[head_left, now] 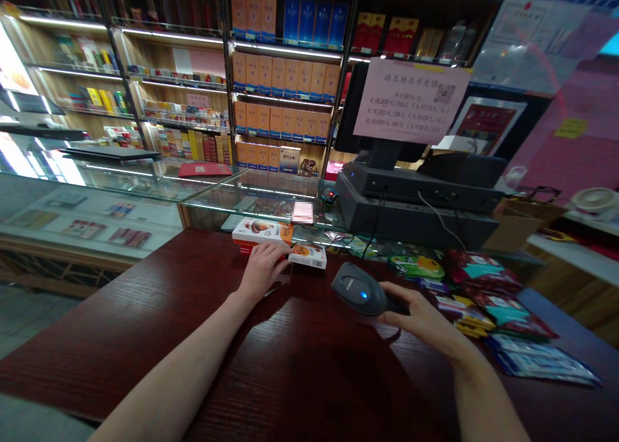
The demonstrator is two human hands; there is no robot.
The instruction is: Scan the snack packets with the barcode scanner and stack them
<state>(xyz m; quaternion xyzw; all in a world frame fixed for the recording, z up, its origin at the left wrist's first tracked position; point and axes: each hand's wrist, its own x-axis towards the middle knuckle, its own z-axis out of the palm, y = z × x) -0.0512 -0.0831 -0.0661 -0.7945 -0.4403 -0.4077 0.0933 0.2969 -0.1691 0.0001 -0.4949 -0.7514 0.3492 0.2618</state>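
Observation:
My right hand (416,313) is wrapped round the handle of a dark grey barcode scanner (358,290), held above the dark wooden counter with a blue light lit on its top. At the counter's far side, my left hand (265,266) has its thumb and fingertips at the left end of a small white and orange box (308,256), whose printed barcode faces me. Just behind this hand lies a larger white and orange box (261,231) on top of something red. My left fingers partly cover the front of the larger box.
Right of the scanner lie several snack packets (488,293) and a blue and white packet (541,359). A monitor (387,148) bearing a pink handwritten sign stands on a dark cash drawer (411,210). The glass display case (261,193) borders the far edge. Stocked shelves (285,93) rise behind.

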